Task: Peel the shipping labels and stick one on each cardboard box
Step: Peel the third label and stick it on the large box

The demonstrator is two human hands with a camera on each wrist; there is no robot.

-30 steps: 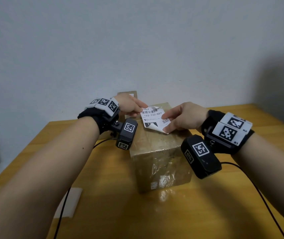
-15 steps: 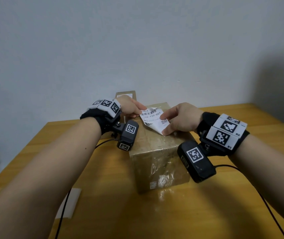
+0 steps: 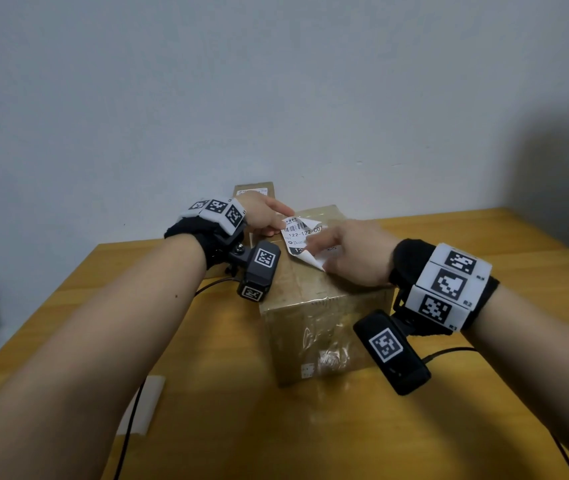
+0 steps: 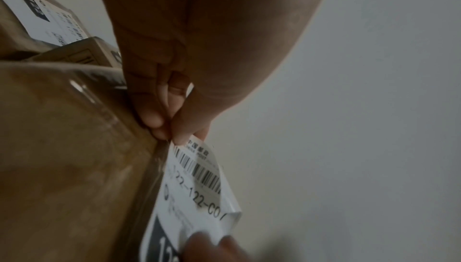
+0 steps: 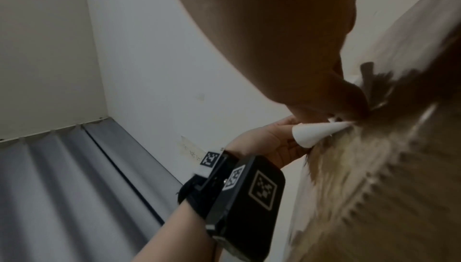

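A tape-wrapped cardboard box (image 3: 324, 306) stands mid-table. Over its top, both hands hold a white shipping label (image 3: 302, 237) printed with a barcode. My left hand (image 3: 281, 223) pinches the label's far left corner between thumb and fingertips (image 4: 174, 134), close against the box (image 4: 75, 158). My right hand (image 3: 317, 251) holds the near right part, with a finger laid across the print and the lower corner (image 5: 316, 134) curling out beside the thumb. The label (image 4: 189, 183) is still bowed, not flat on the box.
A second cardboard box (image 3: 253, 194) with a label on it stands behind the left hand, against the wall. A white strip of backing paper (image 3: 144, 407) lies near the table's front left edge. Cables run from both wrist cameras across the wooden table (image 3: 484, 237).
Both hands have lowered the label toward the box top and moved it slightly away from me. The right hand has sunk onto the box, its finger now lying across the label.
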